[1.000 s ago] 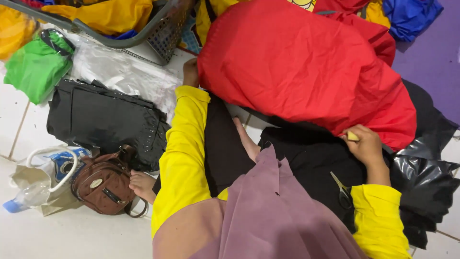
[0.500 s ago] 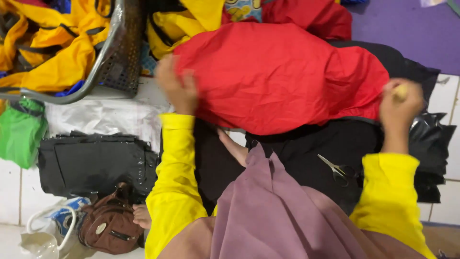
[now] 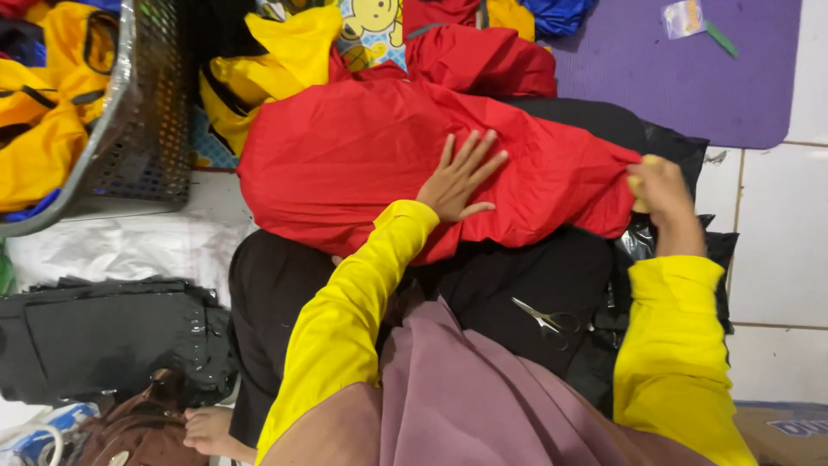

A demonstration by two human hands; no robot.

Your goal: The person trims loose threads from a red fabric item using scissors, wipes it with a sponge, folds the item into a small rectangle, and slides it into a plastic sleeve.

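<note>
A big piece of red fabric (image 3: pixel 362 164) lies spread over my lap and black cloth. My left hand (image 3: pixel 459 177) rests flat on its middle, fingers spread apart, holding nothing. At the fabric's right edge my right hand (image 3: pixel 660 185) is closed around a small pale yellow object, which looks like chalk, touching the cloth's border. Both my arms wear yellow sleeves. A pair of scissors (image 3: pixel 545 318) lies on the black cloth (image 3: pixel 517 285) below the red fabric, between my arms.
A dark mesh basket (image 3: pixel 142 129) with yellow garments stands at the upper left. More red and yellow fabric (image 3: pixel 285 52) is piled at the top. A purple mat (image 3: pixel 690 78) lies upper right. A black bag (image 3: pixel 95 336) and a brown bag (image 3: pixel 138 431) sit lower left on white tiles.
My left hand moved from the red fabric's left edge onto its middle and now lies flat. My right hand lowered to the fabric's right border. The view shifted down and left.
</note>
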